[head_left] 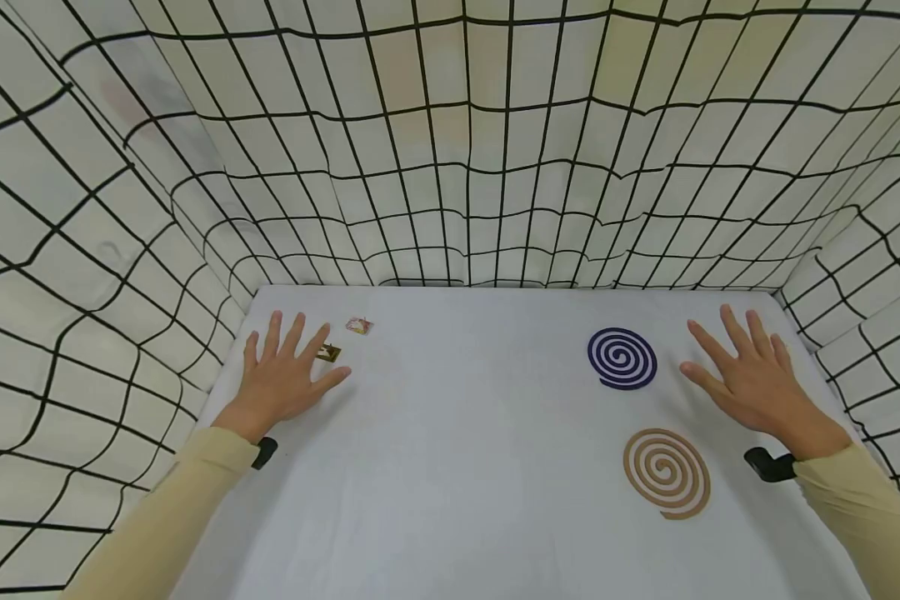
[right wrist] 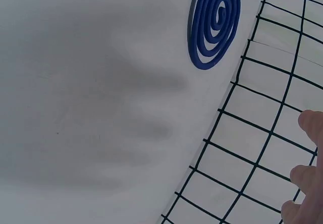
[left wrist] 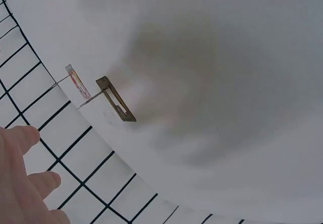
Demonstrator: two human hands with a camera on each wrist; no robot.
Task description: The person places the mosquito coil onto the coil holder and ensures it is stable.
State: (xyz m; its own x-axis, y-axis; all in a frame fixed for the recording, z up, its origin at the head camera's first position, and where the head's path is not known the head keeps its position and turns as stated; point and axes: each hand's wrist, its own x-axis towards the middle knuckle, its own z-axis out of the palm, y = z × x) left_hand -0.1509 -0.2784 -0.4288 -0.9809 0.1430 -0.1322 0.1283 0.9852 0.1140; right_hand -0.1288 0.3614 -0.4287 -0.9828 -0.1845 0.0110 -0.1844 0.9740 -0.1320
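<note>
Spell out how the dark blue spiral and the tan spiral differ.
Colour: the dark blue spiral is deep blue; the tan spiral is light brown.
Place: the dark blue spiral lies farther from the person, near the fingertips of the right hand; the tan spiral lies closer to the person.
Shared: both are flat coils lying on the white surface, untouched by either hand.

blue coil (head_left: 621,357), spiral, beside right hand (head_left: 757,383) | tan coil (head_left: 666,472), spiral, behind that hand | gold-brown stand (head_left: 332,354) by left hand (head_left: 281,383) | red-and-pale stand (head_left: 358,325) beyond it | white table (head_left: 450,433) below hands | black-grid net (head_left: 467,104) beyond
</note>
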